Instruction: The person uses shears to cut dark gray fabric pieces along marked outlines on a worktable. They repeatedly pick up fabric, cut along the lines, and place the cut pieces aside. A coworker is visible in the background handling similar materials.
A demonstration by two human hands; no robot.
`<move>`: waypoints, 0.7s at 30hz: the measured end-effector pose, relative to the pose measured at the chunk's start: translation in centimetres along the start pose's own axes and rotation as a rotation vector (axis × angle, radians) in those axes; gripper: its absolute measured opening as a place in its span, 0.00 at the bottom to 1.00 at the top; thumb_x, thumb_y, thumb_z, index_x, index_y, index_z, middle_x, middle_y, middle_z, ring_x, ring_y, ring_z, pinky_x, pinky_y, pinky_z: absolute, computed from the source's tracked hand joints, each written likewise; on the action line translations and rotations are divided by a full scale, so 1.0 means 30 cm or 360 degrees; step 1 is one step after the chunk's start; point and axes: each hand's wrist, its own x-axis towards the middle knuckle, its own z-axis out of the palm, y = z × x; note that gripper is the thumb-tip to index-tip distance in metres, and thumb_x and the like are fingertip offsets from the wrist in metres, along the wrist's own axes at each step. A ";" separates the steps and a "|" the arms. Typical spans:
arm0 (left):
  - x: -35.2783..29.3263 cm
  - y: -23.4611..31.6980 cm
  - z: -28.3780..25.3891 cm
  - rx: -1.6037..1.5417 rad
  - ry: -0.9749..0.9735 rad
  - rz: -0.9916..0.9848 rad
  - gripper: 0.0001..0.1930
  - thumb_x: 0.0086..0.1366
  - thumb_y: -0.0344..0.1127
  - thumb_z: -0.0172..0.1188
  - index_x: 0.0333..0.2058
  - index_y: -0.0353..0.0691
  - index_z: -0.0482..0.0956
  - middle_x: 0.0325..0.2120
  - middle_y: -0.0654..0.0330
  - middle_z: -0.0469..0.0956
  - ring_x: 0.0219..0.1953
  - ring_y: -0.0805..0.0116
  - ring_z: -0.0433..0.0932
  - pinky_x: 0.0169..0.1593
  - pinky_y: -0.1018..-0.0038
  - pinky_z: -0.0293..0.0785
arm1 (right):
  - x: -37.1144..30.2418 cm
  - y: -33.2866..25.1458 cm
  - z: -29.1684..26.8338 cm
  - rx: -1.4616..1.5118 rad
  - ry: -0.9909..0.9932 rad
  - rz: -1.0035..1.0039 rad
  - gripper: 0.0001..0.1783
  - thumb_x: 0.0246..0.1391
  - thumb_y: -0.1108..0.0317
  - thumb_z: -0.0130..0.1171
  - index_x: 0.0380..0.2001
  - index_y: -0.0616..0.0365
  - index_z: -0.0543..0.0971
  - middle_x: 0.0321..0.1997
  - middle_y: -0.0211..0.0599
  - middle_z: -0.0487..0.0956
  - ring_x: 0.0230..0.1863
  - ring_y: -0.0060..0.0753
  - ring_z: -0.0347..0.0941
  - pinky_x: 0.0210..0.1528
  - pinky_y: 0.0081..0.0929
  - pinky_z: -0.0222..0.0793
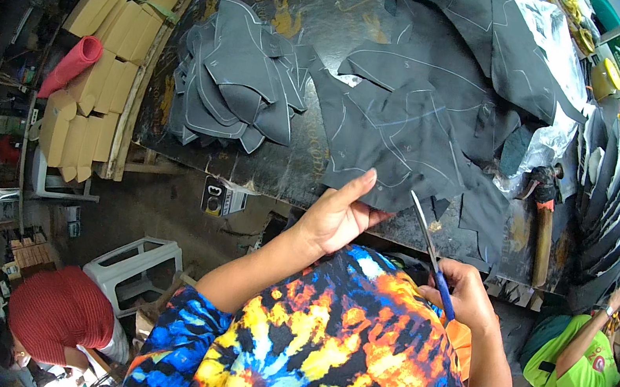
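Observation:
A black leather-like sheet, marked with white outlines, lies on the dark worktable and reaches its near edge. My left hand holds the sheet's near edge, thumb on top and fingers lower down by the rim. In my right hand is a pair of scissors with blue handles. Its blades point up and away, with the tip beside the sheet's near edge. To the left sits a stack of cut black pieces, also outlined in white.
A hammer with a wooden handle lies at the table's right, near a row of black pieces. Cardboard boxes and a red roll are on the left. People in red and green are nearby. White stool stands below.

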 end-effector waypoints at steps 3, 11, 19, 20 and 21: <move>0.026 -0.006 0.018 0.0454 0.0302 0.0195 0.20 0.66 0.28 0.62 0.56 0.39 0.72 0.52 0.57 0.77 0.55 0.65 0.76 0.58 0.62 0.74 | -0.006 0.024 0.003 0.0319 -0.0174 0.0021 0.15 0.50 0.64 0.71 0.26 0.59 0.74 0.23 0.21 0.70 0.26 0.12 0.62 0.28 0.17 0.60; 0.000 0.002 0.018 0.1007 0.0306 0.0562 0.23 0.60 0.25 0.68 0.54 0.33 0.72 0.50 0.61 0.75 0.49 0.70 0.74 0.56 0.74 0.70 | 0.035 0.032 -0.037 0.0637 -0.0465 -0.0330 0.25 0.53 0.46 0.65 0.34 0.58 0.72 0.28 0.27 0.71 0.32 0.21 0.65 0.34 0.24 0.64; 0.005 -0.013 0.027 0.0754 0.0328 0.0643 0.23 0.61 0.22 0.65 0.55 0.35 0.72 0.50 0.62 0.75 0.51 0.70 0.74 0.58 0.73 0.70 | 0.040 0.017 -0.033 0.0514 -0.0489 -0.0343 0.31 0.49 0.39 0.66 0.33 0.58 0.71 0.27 0.31 0.72 0.30 0.25 0.66 0.34 0.27 0.65; 0.006 -0.010 0.028 0.0724 0.0312 0.0629 0.23 0.62 0.22 0.65 0.55 0.35 0.72 0.50 0.62 0.75 0.52 0.70 0.74 0.58 0.73 0.70 | 0.033 0.022 -0.037 0.0516 -0.0538 -0.0329 0.31 0.49 0.39 0.66 0.32 0.58 0.71 0.27 0.32 0.72 0.30 0.26 0.66 0.33 0.28 0.65; 0.007 -0.007 0.029 0.0691 0.0320 0.0608 0.22 0.62 0.21 0.64 0.55 0.35 0.72 0.51 0.61 0.75 0.52 0.70 0.75 0.58 0.73 0.70 | 0.027 0.027 -0.040 0.0530 -0.0586 -0.0328 0.31 0.49 0.39 0.66 0.32 0.58 0.71 0.27 0.32 0.71 0.30 0.26 0.66 0.33 0.28 0.65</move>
